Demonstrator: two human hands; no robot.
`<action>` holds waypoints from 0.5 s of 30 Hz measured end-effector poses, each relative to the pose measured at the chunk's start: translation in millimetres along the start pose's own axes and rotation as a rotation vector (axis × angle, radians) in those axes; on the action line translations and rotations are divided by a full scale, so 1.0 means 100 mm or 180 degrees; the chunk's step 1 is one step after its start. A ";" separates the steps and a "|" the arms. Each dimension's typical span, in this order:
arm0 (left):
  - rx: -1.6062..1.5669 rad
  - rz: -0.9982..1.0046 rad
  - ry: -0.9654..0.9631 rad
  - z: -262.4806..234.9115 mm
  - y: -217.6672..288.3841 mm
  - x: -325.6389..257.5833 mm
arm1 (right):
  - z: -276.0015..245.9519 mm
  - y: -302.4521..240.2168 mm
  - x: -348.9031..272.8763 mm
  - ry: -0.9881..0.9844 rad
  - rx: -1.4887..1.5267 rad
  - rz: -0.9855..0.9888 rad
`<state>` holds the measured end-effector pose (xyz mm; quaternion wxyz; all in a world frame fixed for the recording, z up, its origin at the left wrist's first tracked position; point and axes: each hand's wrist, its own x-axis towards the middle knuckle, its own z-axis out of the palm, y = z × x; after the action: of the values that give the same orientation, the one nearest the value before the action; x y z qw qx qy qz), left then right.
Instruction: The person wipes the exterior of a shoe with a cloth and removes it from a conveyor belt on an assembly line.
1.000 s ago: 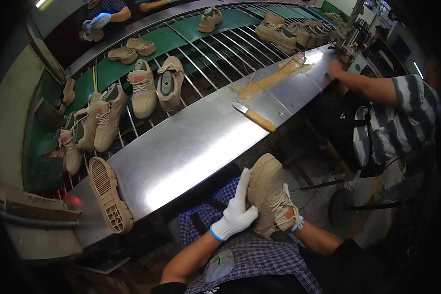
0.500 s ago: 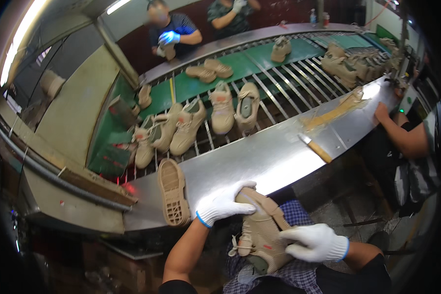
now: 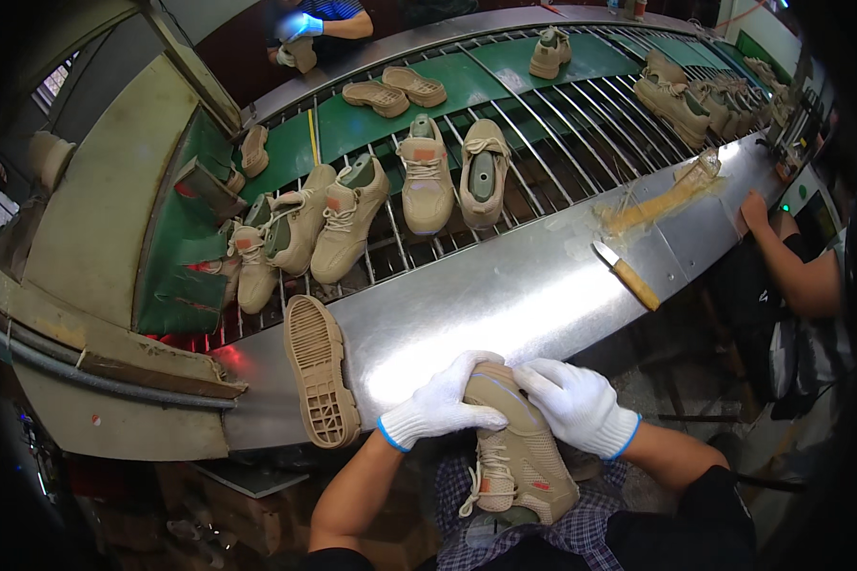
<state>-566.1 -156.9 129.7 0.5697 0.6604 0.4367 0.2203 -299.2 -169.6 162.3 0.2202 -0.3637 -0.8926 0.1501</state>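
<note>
A beige sneaker (image 3: 527, 466) rests on my lap, toe pointing at the bench, laces on its left side and a green last showing in its collar. White-gloved, my left hand (image 3: 440, 407) grips the toe from the left, thumb across the upper. From the other side my right hand (image 3: 581, 407), gloved too, wraps over the toe and hides most of the sole edge there. A loose beige outsole (image 3: 321, 371) lies tread up on the metal bench, left of my left hand.
The steel bench (image 3: 486, 314) carries a knife (image 3: 627, 276) with a wooden handle and a yellowish glue-stained strip (image 3: 662, 206). Behind run conveyor rollers with several beige shoes (image 3: 427, 181) and two soles (image 3: 395, 92). A co-worker's arm (image 3: 790, 271) is at right; another person works across.
My right hand has moved from the heel side of the sole up to the toe. The shoe has turned so more of its upper and laces shows. The view has shifted slightly.
</note>
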 end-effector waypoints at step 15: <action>-0.0630 -0.0061 0.0123 0.02 -0.08 0.01 | 0.19 0.20 0.27 -0.0370 0.0667 0.0647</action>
<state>-566.4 -157.2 120.8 0.6258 0.5923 0.4300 0.2696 -314.4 -138.1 145.2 0.1887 -0.4179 -0.8418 0.2848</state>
